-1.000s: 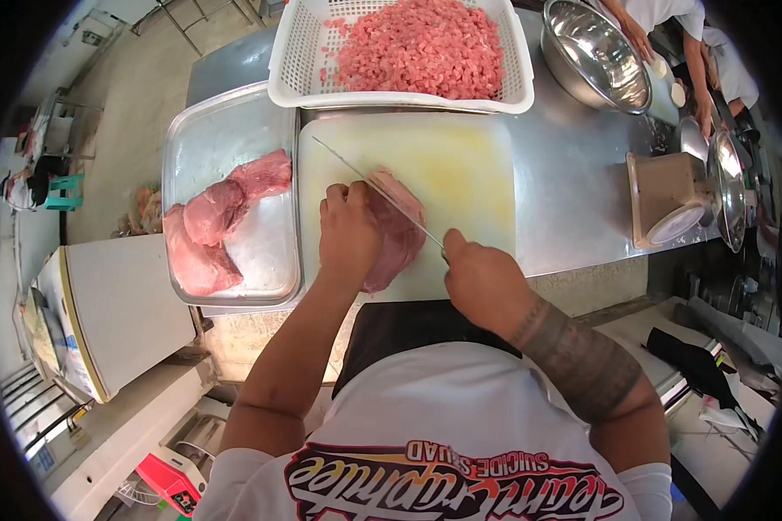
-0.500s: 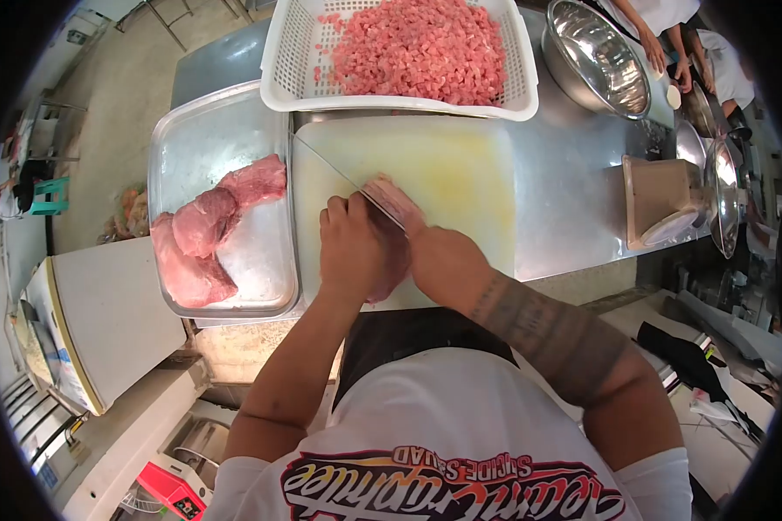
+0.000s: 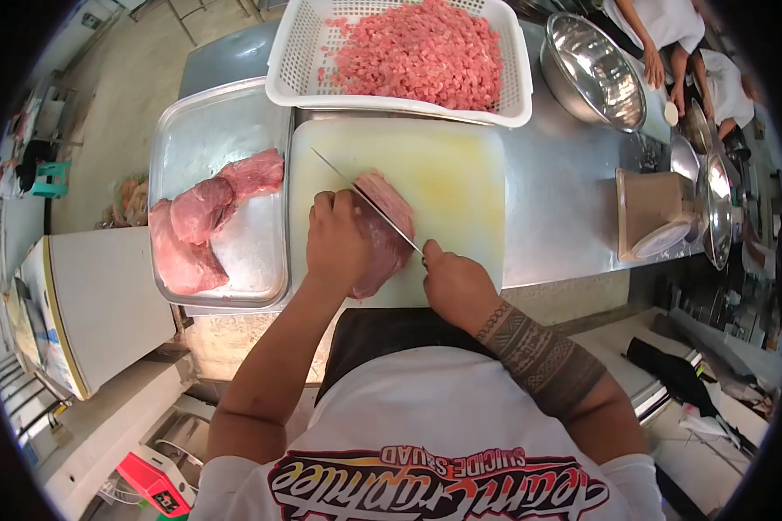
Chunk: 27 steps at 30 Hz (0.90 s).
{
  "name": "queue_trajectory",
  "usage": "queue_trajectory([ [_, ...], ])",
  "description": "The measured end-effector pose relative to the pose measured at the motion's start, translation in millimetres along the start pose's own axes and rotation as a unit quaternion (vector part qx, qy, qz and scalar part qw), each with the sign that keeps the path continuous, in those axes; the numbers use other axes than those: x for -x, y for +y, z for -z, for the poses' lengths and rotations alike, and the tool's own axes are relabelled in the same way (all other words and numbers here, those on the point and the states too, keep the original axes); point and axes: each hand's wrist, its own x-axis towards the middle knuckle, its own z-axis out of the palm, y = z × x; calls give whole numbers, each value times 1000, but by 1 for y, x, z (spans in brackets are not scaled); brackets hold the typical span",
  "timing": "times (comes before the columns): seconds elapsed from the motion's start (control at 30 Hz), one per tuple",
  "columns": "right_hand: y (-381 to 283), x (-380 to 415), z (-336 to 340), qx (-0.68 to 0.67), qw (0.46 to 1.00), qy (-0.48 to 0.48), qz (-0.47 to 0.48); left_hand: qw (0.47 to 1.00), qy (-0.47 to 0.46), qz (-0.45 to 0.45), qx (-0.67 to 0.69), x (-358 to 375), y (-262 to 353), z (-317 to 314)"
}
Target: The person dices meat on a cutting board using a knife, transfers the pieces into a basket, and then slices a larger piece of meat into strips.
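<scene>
A piece of raw meat point(image 3: 382, 260) lies on the white, yellow-stained cutting board point(image 3: 465, 200). My left hand point(image 3: 337, 236) presses it from the left, fingers curled at its upper end. My right hand point(image 3: 456, 286) is wrapped round the handle of a long knife point(image 3: 372, 205), and the handle is mostly hidden in the fist. The blade slants up and left across the meat, its tip past my left fingers over the board. Beyond the blade, a paler strip of meat point(image 3: 387, 198) lies against the larger part.
Left of the board, a metal tray point(image 3: 256, 269) holds several larger meat pieces point(image 3: 204, 213). A white perforated basket point(image 3: 300, 52) of diced meat point(image 3: 421, 56) stands behind it. To the right are a steel bowl point(image 3: 582, 74), a brown container point(image 3: 647, 208) and other people's hands point(image 3: 656, 65).
My right hand has drawn back down and right, pulling the knife along the meat. The strip beyond the blade shows more fully. My left hand stays on the meat.
</scene>
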Motion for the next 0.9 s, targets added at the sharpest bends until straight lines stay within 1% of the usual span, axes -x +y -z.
queue_trajectory([
  [0.03,-2,-5,1,1,1000,8,7,1000,9,-11,-13,2,-1,0],
  [0.07,-3,-4,2,1,1000,15,9,1000,-2,-3,-12,7,0,-1],
  [0.13,-13,9,28,-2,1000,-1,-9,1000,-15,15,-8,8,3,-2],
  [0.27,-33,45,78,-21,996,-78,-48,1000,-8,17,-7,8,1,-5],
  [0.37,-33,51,90,-34,991,-117,-55,1000,-4,10,-13,8,-4,-9],
  [0.47,-36,36,89,-55,992,-113,-33,1000,-8,10,-2,7,-3,-7],
  [0.57,-36,2,69,-54,993,-99,-22,1000,-10,2,5,7,-4,-6],
  [0.67,-31,-36,20,-45,999,-14,16,1000,-3,6,13,6,-1,-5],
  [0.77,-29,-69,-5,-54,997,10,47,1000,4,4,18,5,-1,-6],
  [0.87,-33,-36,21,-52,998,0,39,1000,21,-6,16,7,-5,-10],
  [0.9,-38,-10,44,-42,998,-49,4,1000,22,-5,15,8,-5,-11],
])
